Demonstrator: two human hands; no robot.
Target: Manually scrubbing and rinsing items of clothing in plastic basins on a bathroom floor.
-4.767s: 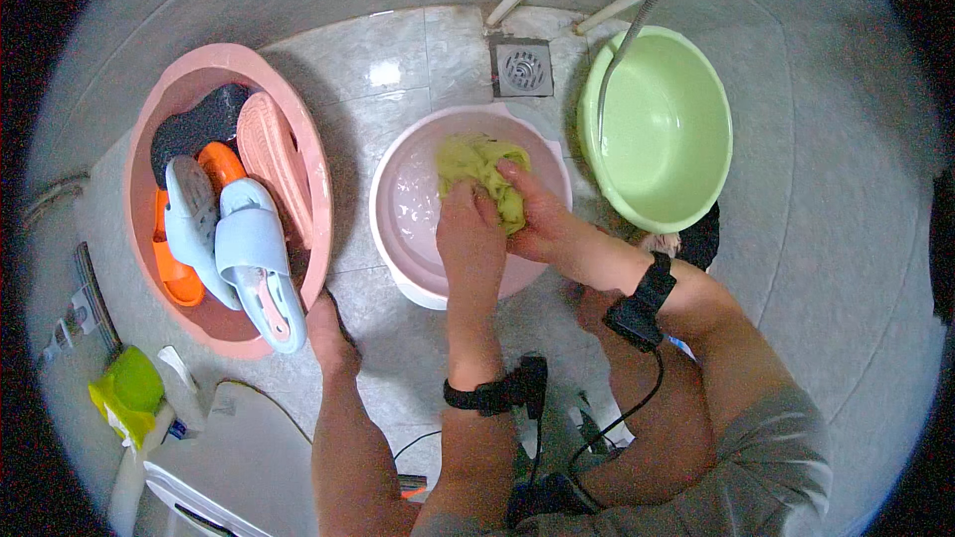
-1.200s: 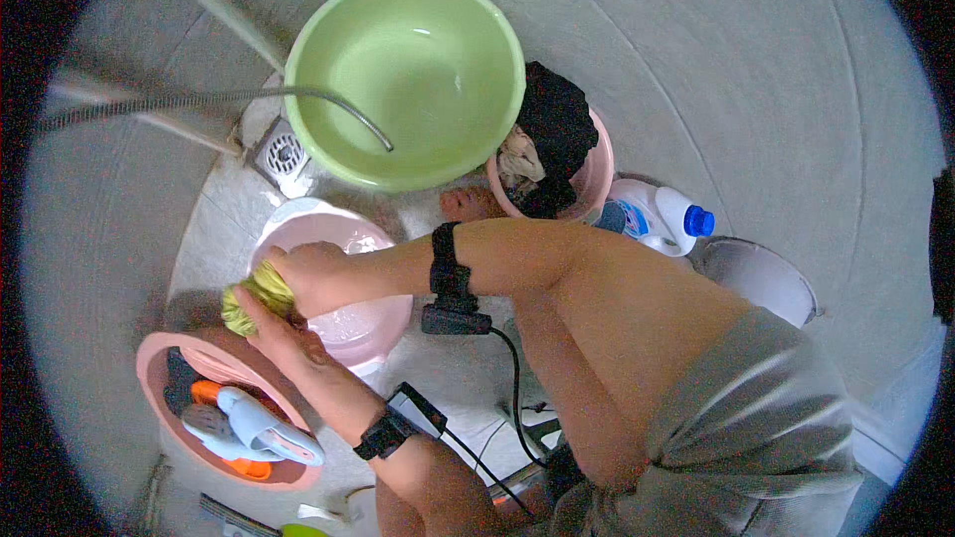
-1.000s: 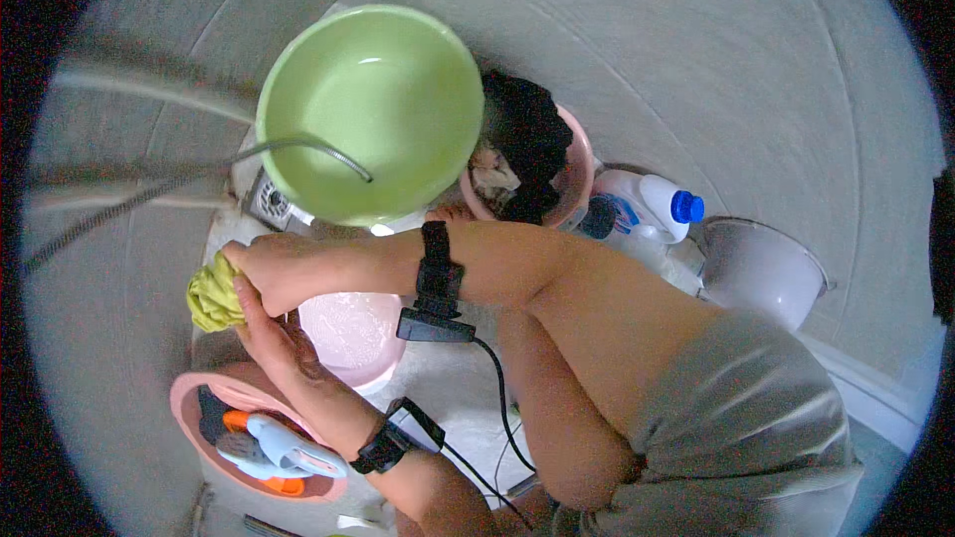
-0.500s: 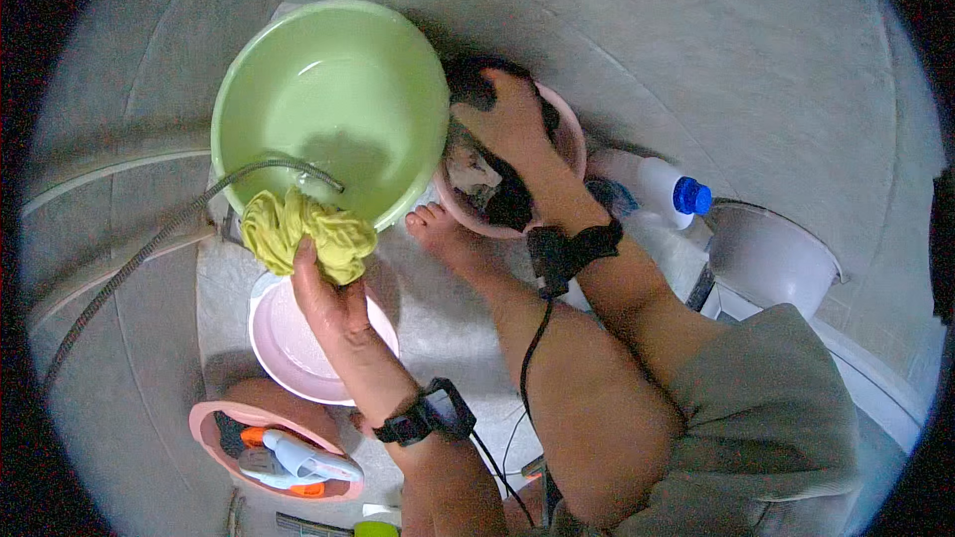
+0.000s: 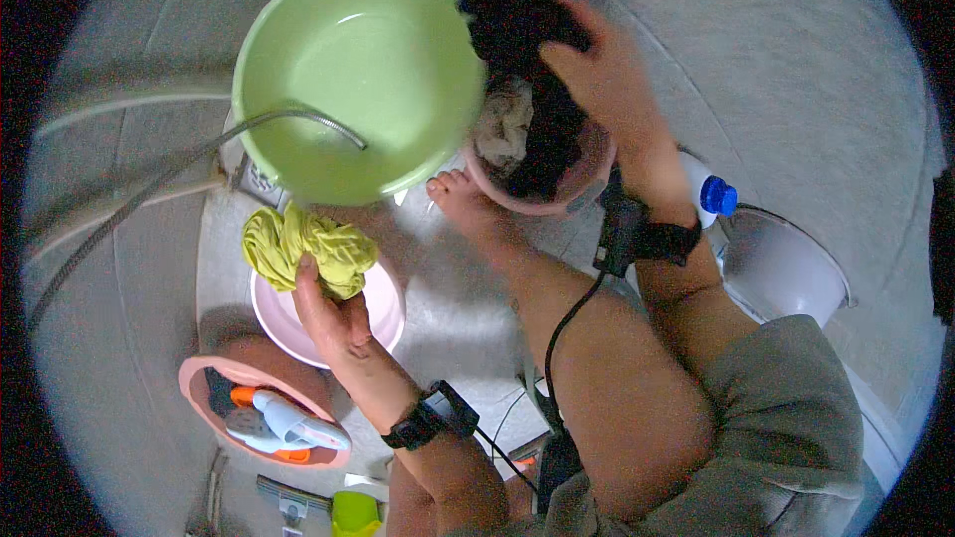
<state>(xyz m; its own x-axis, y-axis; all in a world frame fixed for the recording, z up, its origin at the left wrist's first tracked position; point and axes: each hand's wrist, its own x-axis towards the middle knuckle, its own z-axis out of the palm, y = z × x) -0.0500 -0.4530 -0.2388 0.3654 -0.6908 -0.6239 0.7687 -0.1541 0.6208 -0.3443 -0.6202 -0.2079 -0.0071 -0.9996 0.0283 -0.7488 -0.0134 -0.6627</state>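
Observation:
My left hand [image 5: 333, 308] is closed around a bunched yellow-green cloth [image 5: 303, 247], held above a pale pink basin [image 5: 383, 313]. A dark, bulky cloth [image 5: 517, 20] is gripped in my right hand [image 5: 612, 80], blurred by motion, at the far side of a dusky pink basin [image 5: 587, 179]. Inside that basin lie more dark fabric and a greyish-white cloth [image 5: 504, 124]. The large green basin [image 5: 398, 50] stands between my hands on the far side, and a metal hose [image 5: 249, 121] ends over it.
A pink basin [image 5: 189, 378] with light-blue slippers [image 5: 288, 423] sits at the near left. On the right are a white bottle with a blue cap [image 5: 718, 195] and a whitish bucket [image 5: 786, 264]. My bare foot [image 5: 463, 194] rests between the basins. Tiled walls curve around.
My right hand has moved away and to the right, raising the dark cloth at the basin's far side. My left hand still holds the yellow-green cloth. The view has shifted slightly.

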